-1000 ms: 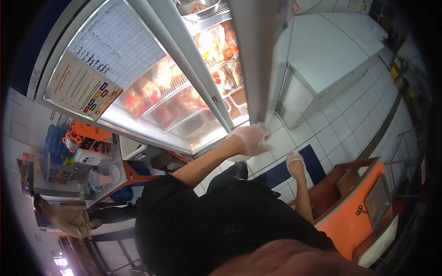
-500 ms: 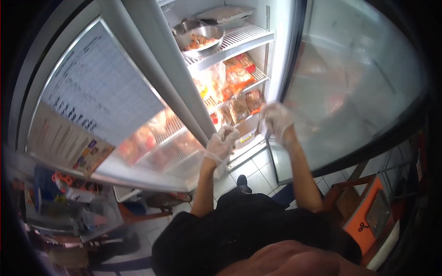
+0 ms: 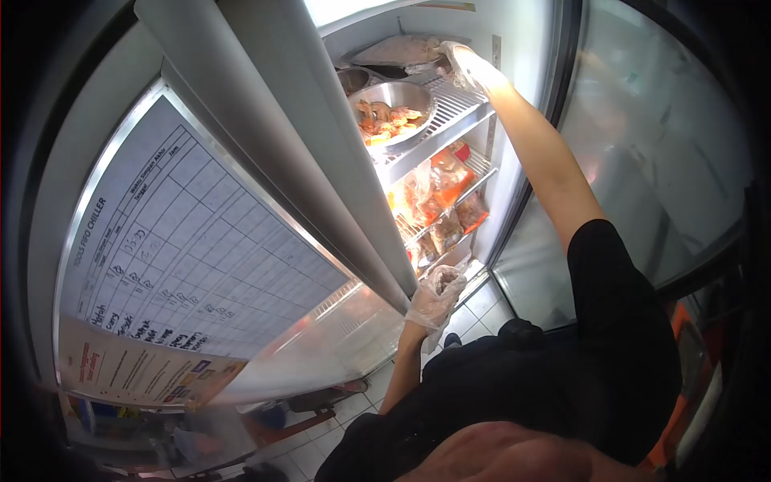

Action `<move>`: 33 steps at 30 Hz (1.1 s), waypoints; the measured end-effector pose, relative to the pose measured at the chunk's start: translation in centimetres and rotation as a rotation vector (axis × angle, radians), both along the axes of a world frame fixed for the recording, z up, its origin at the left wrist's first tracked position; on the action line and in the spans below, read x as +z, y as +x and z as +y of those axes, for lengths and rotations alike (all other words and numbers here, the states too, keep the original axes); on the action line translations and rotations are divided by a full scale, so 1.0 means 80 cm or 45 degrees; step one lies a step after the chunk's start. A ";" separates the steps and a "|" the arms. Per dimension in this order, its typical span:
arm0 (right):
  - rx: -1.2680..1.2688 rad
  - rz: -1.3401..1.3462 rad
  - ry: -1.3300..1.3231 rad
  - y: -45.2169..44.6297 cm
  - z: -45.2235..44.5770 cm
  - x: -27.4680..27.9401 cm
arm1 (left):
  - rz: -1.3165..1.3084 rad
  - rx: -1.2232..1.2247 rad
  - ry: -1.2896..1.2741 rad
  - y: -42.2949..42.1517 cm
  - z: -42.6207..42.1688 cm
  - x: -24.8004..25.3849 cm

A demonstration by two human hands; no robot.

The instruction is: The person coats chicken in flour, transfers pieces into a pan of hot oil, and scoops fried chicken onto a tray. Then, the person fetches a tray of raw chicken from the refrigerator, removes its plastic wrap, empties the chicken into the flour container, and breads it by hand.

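My right hand [image 3: 466, 68], in a clear plastic glove, reaches onto the top shelf of the chiller. Its fingers are at the edge of a covered tray [image 3: 397, 51] at the back; their grip is partly hidden. A steel bowl [image 3: 426, 100] with orange-brown food stands nearer on that wire shelf [image 3: 462, 112]. My left hand [image 3: 438, 296], gloved too, is low in front of the chiller opening, fingers curled together; what they hold, if anything, I cannot make out.
On the left a closed glass door [image 3: 305, 353] bears a handwritten chart [image 3: 201, 233]. The open glass door [image 3: 642, 153] stands to the right. Bagged food [image 3: 442, 181] lies on the lower shelves. Floor tiles [image 3: 482, 301] show below.
The chiller's right door has swung open. My right hand has moved up from the door side to the top shelf. My left hand stays low by the opening, and the view has come closer.
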State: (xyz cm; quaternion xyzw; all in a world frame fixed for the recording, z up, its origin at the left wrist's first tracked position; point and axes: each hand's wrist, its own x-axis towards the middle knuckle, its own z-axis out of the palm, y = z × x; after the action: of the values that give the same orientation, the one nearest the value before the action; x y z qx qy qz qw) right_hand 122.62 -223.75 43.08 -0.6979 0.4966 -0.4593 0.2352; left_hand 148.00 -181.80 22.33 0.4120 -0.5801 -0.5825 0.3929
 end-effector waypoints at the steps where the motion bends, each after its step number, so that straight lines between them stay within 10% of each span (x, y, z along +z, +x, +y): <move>1: 0.031 0.064 -0.140 -0.007 -0.023 -0.009 | 0.008 0.005 0.012 0.001 -0.003 0.002; 7: 0.012 0.083 -0.369 -0.014 -0.075 -0.024 | 0.065 -0.013 -0.008 0.007 -0.019 -0.021; 11: 0.128 -1.114 0.392 0.029 0.055 0.035 | 0.113 -0.053 0.006 0.000 -0.030 -0.030; 14: 0.053 -1.403 0.400 0.049 0.093 0.050 | 0.090 -0.103 -0.049 -0.005 -0.036 -0.027; 33: -0.133 -1.283 0.378 -0.063 0.582 -0.074 | 0.662 -0.145 0.141 -0.079 0.011 0.063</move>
State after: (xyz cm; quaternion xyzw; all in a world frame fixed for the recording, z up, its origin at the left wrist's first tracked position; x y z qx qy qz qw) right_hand 117.58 -177.23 37.19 -0.3242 0.4159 -0.6737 0.5177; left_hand 141.70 -180.91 27.37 0.2361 -0.4494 -0.7207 0.4721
